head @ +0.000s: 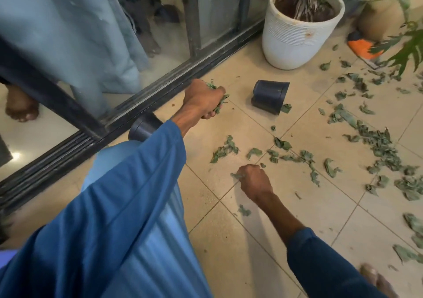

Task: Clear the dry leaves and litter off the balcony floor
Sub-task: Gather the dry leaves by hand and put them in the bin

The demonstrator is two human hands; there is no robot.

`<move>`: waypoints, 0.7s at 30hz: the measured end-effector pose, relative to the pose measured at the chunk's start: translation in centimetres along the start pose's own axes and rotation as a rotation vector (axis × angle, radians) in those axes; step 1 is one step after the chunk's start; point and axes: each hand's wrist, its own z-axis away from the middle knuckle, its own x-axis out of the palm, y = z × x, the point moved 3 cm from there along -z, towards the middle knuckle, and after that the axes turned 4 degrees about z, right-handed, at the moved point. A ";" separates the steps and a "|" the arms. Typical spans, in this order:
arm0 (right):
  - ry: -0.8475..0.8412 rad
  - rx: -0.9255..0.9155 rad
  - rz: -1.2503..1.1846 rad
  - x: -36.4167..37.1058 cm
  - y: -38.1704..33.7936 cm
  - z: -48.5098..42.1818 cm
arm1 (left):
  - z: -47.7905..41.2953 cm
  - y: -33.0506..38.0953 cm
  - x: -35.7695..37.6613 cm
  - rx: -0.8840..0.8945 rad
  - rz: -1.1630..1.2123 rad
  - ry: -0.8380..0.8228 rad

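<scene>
Left hand (202,100) has its fingers wrapped tight round a bunch of dry leaves (220,102), right hand (255,181) pinches one leaf (237,176) down on the floor (251,240).

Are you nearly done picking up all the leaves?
Not nearly. The left hand grips a bunch of gathered leaves, and the right hand pinches one more leaf. Many dry leaves lie scattered across the tiles, thickest on the right, and a black plastic pot lies tipped over.
</scene>
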 end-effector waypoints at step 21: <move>-0.201 -0.197 0.122 2.3 0.6 8.7 | 2.5 -1.0 2.4 0.098 -0.188 -0.168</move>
